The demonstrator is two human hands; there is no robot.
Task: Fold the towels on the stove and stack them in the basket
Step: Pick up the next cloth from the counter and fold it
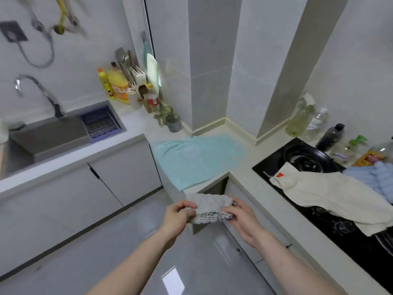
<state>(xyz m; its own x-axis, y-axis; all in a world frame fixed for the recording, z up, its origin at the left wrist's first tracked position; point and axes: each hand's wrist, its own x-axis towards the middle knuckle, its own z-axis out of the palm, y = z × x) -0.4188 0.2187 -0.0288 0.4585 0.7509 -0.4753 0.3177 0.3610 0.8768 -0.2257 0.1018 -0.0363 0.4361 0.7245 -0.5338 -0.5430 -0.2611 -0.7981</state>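
The grey towel [209, 209] was in mid-air, held out in front of the counter corner below the stove [314, 199], already folded into a small thick wad with stacked layers showing along its lower edge. Left hand [178, 216] pinched the wad's left end, thumb on top, fingers curled under. Right hand [240, 216] gripped the right end the same way, fingers wrapped round the edge. Both were closed on the cloth, nothing else held.

Step in hand looked like the last squaring-up of this fold. To do it well: keep both pinches near the corners, line the layered edges flush, press the wad flat so it does not spring open, and carry it level.

On the stove a cream towel [331, 196] lay spread and unfolded over the burners, with a blue towel [376, 179] bunched just behind it at the stove's far right. A teal cloth [197, 158] lay flat on the counter left of the stove. No basket was in view; possibly it sat outside the frame, so the drop spot could not be judged. Bottles [329, 137] stood behind the stove, the sink [49, 135] well left of it.
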